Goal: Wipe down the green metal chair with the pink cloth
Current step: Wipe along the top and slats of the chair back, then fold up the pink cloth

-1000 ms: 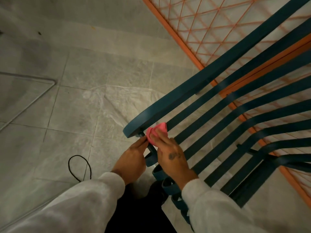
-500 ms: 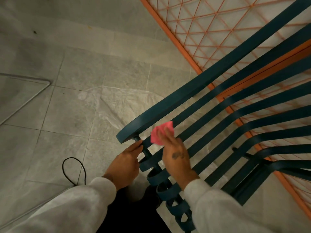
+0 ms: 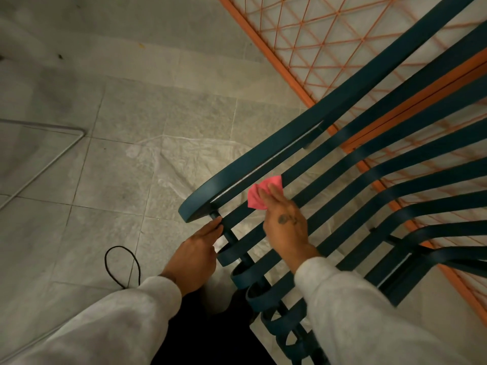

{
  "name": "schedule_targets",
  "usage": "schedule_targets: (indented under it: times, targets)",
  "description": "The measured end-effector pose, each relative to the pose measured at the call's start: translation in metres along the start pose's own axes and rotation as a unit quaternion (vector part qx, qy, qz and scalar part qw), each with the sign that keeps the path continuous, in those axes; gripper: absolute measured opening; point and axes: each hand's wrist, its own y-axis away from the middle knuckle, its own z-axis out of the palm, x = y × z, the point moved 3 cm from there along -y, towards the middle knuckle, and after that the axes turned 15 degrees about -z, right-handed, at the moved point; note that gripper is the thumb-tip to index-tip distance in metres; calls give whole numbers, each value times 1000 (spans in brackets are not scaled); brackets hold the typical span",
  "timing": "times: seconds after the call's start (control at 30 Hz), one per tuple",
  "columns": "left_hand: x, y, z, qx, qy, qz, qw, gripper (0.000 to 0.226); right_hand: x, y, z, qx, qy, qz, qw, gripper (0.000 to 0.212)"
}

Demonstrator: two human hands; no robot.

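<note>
Person standing over the chair (image 3: 263,159), looking down at its left armrest and seat slats. Right hand (image 3: 286,227) is pressing the cloth (image 3: 263,192) flat onto the first slat (image 3: 316,162) just beside the armrest, fingers straight and close together on top of the cloth, palm down. The cloth is sitting bunched under the fingertips, with its far edge sticking out past them toward the armrest. Left hand (image 3: 196,255) is reaching to the thin post (image 3: 214,215) under the front end of the armrest, fingertips touching it. The fingers are looking mostly straight and the thumb is hidden, so probably touching rather than gripping. It is holding nothing else. Both arms are wearing grey sleeves (image 3: 118,320).

The chair is standing on a clear plastic sheet (image 3: 168,164) that is lying crumpled over the tile floor (image 3: 52,246). An orange grid panel (image 3: 263,46) is showing behind and under the slats at upper right. A black cord (image 3: 122,264) is looping on the floor near the left wrist. A thin metal rod (image 3: 52,160) is bending across the floor at far left, well apart from the chair.
</note>
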Motion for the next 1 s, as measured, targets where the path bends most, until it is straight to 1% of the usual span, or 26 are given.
schedule_targets:
  times: [0.07, 0.1, 0.13, 0.17, 0.27, 0.33, 0.4, 0.47, 0.57, 0.6, 0.63, 0.7, 0.77, 0.83, 0.9, 0.93, 1.0]
  targets:
    - [0, 0, 1, 12, -19, -8, 1000, 54, -24, 17, 14, 45, -48, -14, 998, 54]
    - [1, 0, 2, 19, -24, -16, 999, 54, -36, 25, 26, 40, -52, -43, 997, 55]
    - [2, 0, 2, 22, -28, -27, 999, 55, -45, 33, 37, 14, -55, -61, 997, 57]
    - [4, 0, 2, 24, -30, -37, 999, 55, -48, 38, 45, -9, -80, -60, 995, 59]
    - [9, 5, -1, 26, -15, -58, 998, 54, -47, 38, 28, -44, -193, 3, 980, 53]
    - [10, 13, -7, 26, 8, -83, 996, 52, -44, 41, 4, -55, -279, 78, 956, 50]
    - [15, 22, -15, 11, 26, -83, 996, 51, -41, 46, -19, -32, -350, 159, 922, 45]
    - [29, 36, -24, -11, 37, -71, 997, 48, -43, 60, -49, 3, -393, 224, 892, 40]
    - [53, 65, -45, -54, 83, -44, 994, 40, -58, 83, -100, 77, -437, 263, 857, 32]
    - [61, 76, -53, -76, 124, -40, 989, 37, -66, 90, -117, 101, -467, 269, 836, 30]
    - [69, 85, -62, -98, 174, -37, 979, 33, -76, 96, -133, 125, -516, 274, 802, 29]
    - [90, 102, -85, -128, 243, -33, 961, 30, -99, 108, -164, 167, -621, 282, 712, 28]
    - [117, 124, -111, -176, 307, -19, 935, 29, -127, 119, -196, 191, -693, 269, 641, 30]
    - [146, 150, -139, -239, 377, 13, 895, 27, -155, 129, -226, 208, -746, 245, 584, 31]
    - [175, 180, -173, -288, 413, 58, 862, 26, -183, 137, -258, 226, -788, 216, 530, 34]
    - [187, 192, -189, -300, 421, 78, 852, 27, -196, 139, -271, 232, -805, 201, 508, 37]
    - [209, 214, -218, -303, 413, 123, 850, 30, -216, 143, -295, 248, -831, 167, 470, 43]
